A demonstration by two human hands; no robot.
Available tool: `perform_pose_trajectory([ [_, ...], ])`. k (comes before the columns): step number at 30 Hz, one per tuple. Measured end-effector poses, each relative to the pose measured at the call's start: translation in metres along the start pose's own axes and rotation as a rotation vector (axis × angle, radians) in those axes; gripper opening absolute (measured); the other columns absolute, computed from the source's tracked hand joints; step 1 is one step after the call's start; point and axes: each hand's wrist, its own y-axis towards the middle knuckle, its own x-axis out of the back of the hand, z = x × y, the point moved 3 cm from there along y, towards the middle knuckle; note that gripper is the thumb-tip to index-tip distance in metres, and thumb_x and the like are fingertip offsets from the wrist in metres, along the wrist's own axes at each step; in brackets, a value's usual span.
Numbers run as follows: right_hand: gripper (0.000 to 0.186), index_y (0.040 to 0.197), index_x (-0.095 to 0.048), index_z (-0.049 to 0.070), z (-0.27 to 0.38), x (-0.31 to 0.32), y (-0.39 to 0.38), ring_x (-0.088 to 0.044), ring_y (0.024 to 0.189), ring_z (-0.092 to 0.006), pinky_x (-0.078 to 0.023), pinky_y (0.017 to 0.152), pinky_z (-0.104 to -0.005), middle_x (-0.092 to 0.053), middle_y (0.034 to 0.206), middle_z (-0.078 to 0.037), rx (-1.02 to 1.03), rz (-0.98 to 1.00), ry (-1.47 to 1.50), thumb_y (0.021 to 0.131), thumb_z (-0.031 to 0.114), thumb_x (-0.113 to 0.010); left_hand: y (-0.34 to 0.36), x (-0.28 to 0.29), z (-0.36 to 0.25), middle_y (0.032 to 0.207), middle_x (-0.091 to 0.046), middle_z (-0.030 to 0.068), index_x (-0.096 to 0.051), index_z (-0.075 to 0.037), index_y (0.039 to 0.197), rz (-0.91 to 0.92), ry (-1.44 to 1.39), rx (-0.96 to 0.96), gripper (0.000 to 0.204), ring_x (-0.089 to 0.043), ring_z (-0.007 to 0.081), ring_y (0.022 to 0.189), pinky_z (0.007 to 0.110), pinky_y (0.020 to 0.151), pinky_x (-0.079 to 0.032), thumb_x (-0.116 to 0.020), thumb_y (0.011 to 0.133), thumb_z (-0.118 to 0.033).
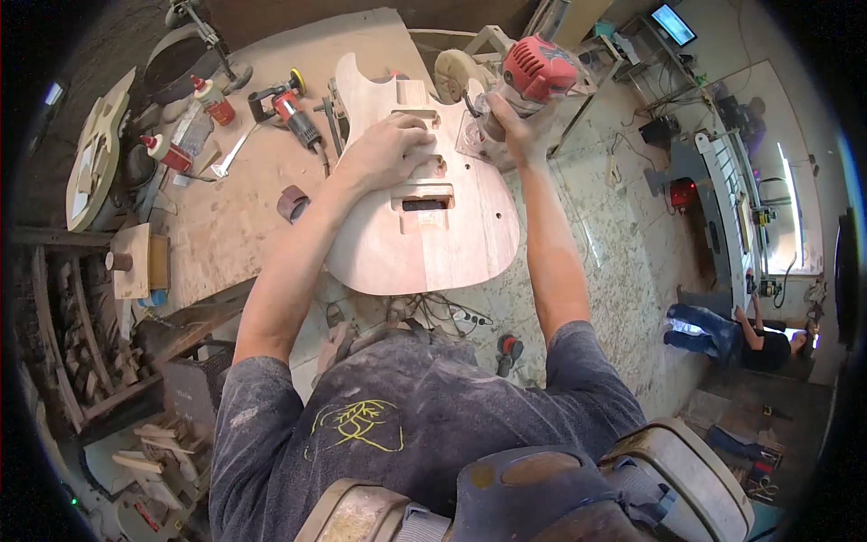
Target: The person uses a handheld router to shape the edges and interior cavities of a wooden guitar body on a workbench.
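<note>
A pale, unfinished wooden electric guitar body (461, 239) with routed cavities lies at the bench's right edge. My left hand (388, 152) rests on its top, beside the upper cavities, its bent fingers laid over the wood and holding nothing. My right hand (524, 128) is wrapped round the lower housing of a router (540, 70) with a red motor head. The router's clear base sits at the right edge of the guitar body. Its bit is hidden, so I cannot tell whether it touches the wood.
On the wooden bench (244, 226) at left lie a small angle polisher (296, 117), two red-and-white glue bottles (214, 101) and a sandpaper roll (292, 203). Another guitar body (97, 158) stands far left. Cables (442, 312) trail on the dusty floor. A person (745, 339) is far right.
</note>
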Motion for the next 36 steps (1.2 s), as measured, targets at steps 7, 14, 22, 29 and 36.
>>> perform_pose_trajectory([
  [7, 0.054, 0.116, -0.06, 0.001, 0.003, -0.007, 0.013, -0.067, 0.082, -0.0177, -0.055, 0.078, -0.0337, -0.07, 0.098, -0.007, -0.044, 0.106, -0.079, 0.074, 0.02, -0.088, -0.001, 0.001, 0.001, 0.115, -0.068, 0.0143, -0.074, -0.003, 0.11, 0.016, -0.015, 0.005, 0.027, -0.063, 0.0326, 0.114, 0.041, 0.1, -0.05, -0.073, 0.086, -0.016],
  [14, 0.041, 0.099, -0.067, 0.0, -0.003, -0.011, 0.025, -0.068, 0.076, -0.0165, -0.054, 0.075, -0.0333, -0.072, 0.088, -0.007, -0.097, 0.04, -0.014, 0.071, 0.021, -0.088, -0.003, 0.001, 0.002, 0.117, -0.067, 0.0147, -0.074, -0.003, 0.11, 0.018, -0.002, 0.017, 0.028, -0.063, 0.0322, 0.115, 0.04, 0.099, -0.05, -0.073, 0.086, -0.017],
  [22, 0.065, 0.115, -0.062, 0.002, -0.063, -0.013, 0.063, -0.069, 0.085, -0.0216, -0.055, 0.082, -0.0368, -0.072, 0.097, -0.01, -0.053, -0.037, -0.042, 0.067, 0.033, -0.091, -0.003, 0.006, -0.008, 0.117, -0.067, 0.0141, -0.075, -0.004, 0.108, 0.042, 0.005, 0.023, 0.025, -0.062, 0.0339, 0.115, 0.041, 0.099, -0.05, -0.074, 0.086, -0.018],
  [29, 0.051, 0.11, -0.063, 0.003, -0.039, 0.054, 0.072, -0.066, 0.087, -0.0184, -0.053, 0.081, -0.0349, -0.069, 0.1, -0.006, -0.116, -0.501, -0.3, 0.068, 0.02, -0.089, -0.042, 0.012, -0.034, 0.115, -0.061, 0.0297, -0.054, 0.008, 0.124, -0.263, 0.486, 0.59, 0.072, -0.061, 0.0428, 0.112, 0.048, 0.097, -0.05, -0.081, 0.074, -0.037],
  [36, 0.049, 0.11, -0.065, 0.002, 0.05, 0.151, 0.003, -0.065, 0.091, -0.0204, -0.051, 0.088, -0.035, -0.069, 0.104, -0.007, -0.03, -0.868, 0.01, 0.069, 0.013, -0.088, -0.04, 0.016, 0.006, 0.12, -0.06, 0.035, -0.049, 0.017, 0.132, -0.046, 0.327, 0.676, 0.095, -0.061, 0.0461, 0.111, 0.046, 0.097, -0.051, -0.082, 0.066, -0.043],
])
